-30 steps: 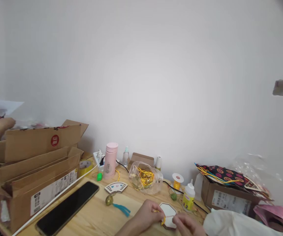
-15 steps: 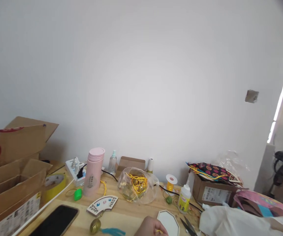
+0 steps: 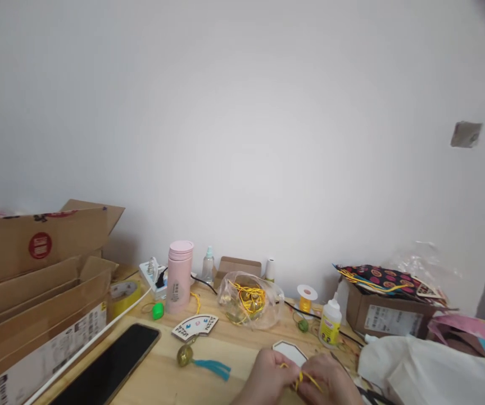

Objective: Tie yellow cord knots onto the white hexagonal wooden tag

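Low in the view, my left hand [image 3: 272, 372] pinches a yellow cord [image 3: 299, 378]. Close beside it, my right hand [image 3: 325, 378] has its fingers closed on the same cord, and the strands cross between the two hands. Just behind my hands lies a white octagonal plaque [image 3: 289, 352] with a dark edge, partly covered by them. To the left on the table are a fan-shaped decorated piece [image 3: 195, 327], a gold bell-like ball [image 3: 185, 355] and a teal tassel [image 3: 213, 368] joined to it.
A black phone [image 3: 111, 363] and open cardboard boxes [image 3: 44, 337] stand at left. Behind are a pink tumbler [image 3: 180, 278], a clear bag of yellow cord [image 3: 250, 301], a thread spool [image 3: 306, 301] and a glue bottle [image 3: 330, 323]. White cloth [image 3: 427, 368] and partly hidden scissors [image 3: 368, 394] lie right.
The view has shifted left and down, so the table things sit further right and higher. My right hand has come into view and joined my left at the yellow cord.
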`<state>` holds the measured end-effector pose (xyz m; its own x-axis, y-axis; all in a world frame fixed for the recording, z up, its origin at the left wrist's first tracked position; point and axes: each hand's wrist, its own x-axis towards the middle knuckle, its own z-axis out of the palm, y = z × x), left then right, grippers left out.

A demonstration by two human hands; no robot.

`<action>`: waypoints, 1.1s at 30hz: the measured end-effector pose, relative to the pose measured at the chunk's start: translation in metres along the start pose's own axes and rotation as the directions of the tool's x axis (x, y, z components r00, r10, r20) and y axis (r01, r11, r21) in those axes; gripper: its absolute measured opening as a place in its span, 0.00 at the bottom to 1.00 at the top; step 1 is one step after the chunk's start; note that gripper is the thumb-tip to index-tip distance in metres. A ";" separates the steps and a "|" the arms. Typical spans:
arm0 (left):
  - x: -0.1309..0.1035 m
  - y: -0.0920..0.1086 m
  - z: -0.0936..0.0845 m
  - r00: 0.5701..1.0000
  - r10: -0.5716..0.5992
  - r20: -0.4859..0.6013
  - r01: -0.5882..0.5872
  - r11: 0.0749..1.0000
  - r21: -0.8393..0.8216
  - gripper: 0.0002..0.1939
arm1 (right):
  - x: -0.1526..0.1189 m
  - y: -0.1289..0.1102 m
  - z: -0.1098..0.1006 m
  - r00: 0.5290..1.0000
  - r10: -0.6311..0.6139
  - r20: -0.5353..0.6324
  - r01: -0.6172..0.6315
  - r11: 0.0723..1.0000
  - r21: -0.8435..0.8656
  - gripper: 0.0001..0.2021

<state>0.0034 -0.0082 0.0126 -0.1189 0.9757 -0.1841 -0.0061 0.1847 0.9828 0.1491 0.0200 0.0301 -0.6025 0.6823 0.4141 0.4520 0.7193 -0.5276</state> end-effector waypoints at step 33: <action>0.011 0.013 0.020 0.981 0.113 0.160 -0.151 0.957 0.249 0.14 | -0.012 0.029 -0.014 0.987 0.160 0.029 -0.163 0.979 0.126 0.13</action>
<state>0.0216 0.0068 0.0228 0.0411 0.9966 -0.0720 0.2598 0.0589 0.9639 0.1788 0.0345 0.0201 -0.5409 0.7847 0.3027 0.4571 0.5764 -0.6774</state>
